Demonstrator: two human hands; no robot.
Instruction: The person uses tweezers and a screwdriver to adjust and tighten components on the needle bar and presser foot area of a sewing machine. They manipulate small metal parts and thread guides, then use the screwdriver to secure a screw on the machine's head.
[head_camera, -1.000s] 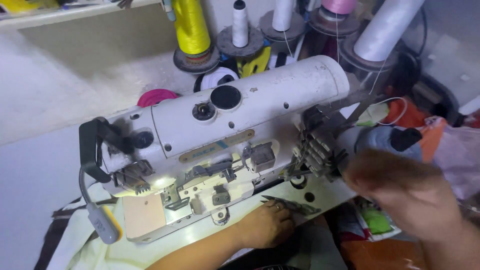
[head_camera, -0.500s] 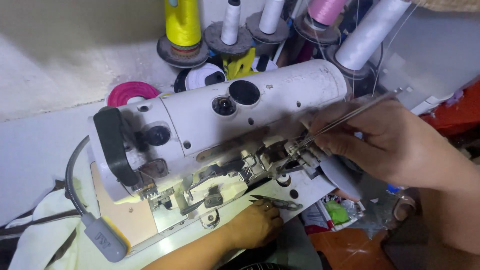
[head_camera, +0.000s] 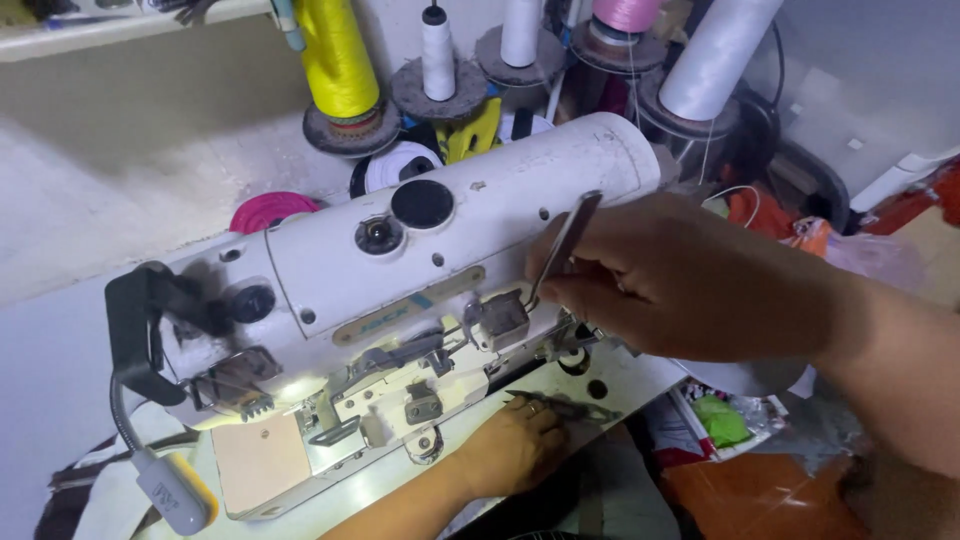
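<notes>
A white industrial sewing machine lies across the view, its needle end to the left. My right hand reaches in from the right and pinches slim metal tweezers. Their tips touch a small metal thread guide on the machine's front. My left hand rests low on the machine bed, ring on one finger, fingers curled around dark thread snips that stick out to the right.
Thread cones stand behind the machine: yellow, small white, pink, large white. A pink spool lies behind the head. A gooseneck lamp hangs at front left. Coloured cloth scraps pile at right.
My right hand has come in from the right with the tweezers and settled on the thread guide. My left hand has stayed on the bed.
</notes>
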